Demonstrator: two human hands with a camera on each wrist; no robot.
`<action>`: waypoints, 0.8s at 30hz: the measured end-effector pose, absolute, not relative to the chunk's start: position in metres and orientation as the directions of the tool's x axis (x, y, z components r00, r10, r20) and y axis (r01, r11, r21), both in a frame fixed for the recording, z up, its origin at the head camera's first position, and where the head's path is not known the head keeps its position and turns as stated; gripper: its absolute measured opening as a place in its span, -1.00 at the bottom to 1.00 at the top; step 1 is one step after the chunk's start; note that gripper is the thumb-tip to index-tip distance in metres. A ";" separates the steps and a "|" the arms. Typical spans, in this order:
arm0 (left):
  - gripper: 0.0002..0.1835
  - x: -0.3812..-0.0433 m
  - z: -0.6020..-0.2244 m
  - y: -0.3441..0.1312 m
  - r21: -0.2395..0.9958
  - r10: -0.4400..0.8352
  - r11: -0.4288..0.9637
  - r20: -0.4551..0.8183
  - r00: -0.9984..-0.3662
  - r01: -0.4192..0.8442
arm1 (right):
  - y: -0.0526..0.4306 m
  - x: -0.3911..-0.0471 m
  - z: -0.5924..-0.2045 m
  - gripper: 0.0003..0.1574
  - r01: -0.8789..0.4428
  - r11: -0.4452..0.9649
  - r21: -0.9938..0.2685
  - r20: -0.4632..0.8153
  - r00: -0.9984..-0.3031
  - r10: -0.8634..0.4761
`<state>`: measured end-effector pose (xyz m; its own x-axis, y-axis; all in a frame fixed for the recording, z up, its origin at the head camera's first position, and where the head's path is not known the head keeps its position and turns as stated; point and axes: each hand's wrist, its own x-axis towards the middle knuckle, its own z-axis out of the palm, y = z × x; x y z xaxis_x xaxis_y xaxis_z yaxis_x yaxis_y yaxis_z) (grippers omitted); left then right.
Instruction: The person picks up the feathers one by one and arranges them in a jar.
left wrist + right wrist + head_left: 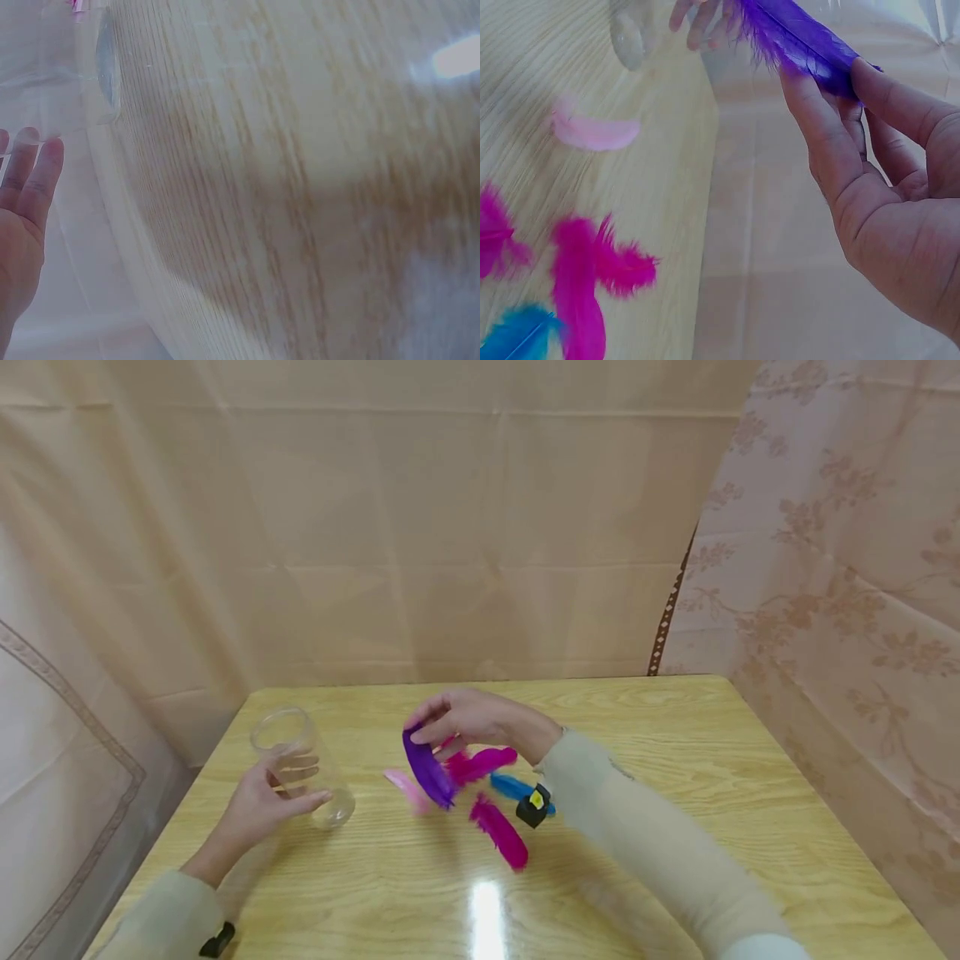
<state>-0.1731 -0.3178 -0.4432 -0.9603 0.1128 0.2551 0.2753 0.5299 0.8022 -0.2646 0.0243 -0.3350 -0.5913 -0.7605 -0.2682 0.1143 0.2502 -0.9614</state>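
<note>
My left hand holds a tall clear plastic cup at the left, thumb on the near side and fingers behind, seen through its wall. Whether the cup's base touches the table cannot be told. Above the middle of the table, my right hand pinches a purple feather by one end between thumb and fingers, its tip hanging down. In the right wrist view the purple feather points away from the fingertips. Beneath it lie a pale pink feather, several magenta feathers and a blue feather.
The wood-grain table reflects a bright light near its front. A beige curtain hangs behind it, with a floral cloth on the right. A small black and yellow device sits by the right cuff, partly over the blue feather.
</note>
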 end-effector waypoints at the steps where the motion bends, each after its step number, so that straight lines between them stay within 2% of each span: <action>1: -0.26 -0.173 -0.443 -0.318 0.803 0.111 0.528 0.257 -0.960 0.276 | 0.021 -0.264 -0.333 -0.71 0.111 0.249 -0.962 -0.266 -0.589 -0.763; 12: -0.25 -0.171 -0.449 -0.321 0.810 0.102 0.514 0.268 -0.958 0.282 | -0.019 -0.262 -0.319 -0.71 0.123 0.223 -0.967 -0.252 -0.593 -0.765; 19: -0.26 -0.175 -0.446 -0.319 0.819 0.110 0.494 0.273 -0.956 0.290 | -0.044 -0.257 -0.297 -0.73 0.148 0.135 -0.980 -0.198 -0.624 -0.756; 24: -0.25 -0.175 -0.445 -0.317 0.828 0.120 0.481 0.263 -0.957 0.288 | -0.053 -0.254 -0.297 -0.78 0.173 0.090 -0.981 -0.181 -0.636 -0.750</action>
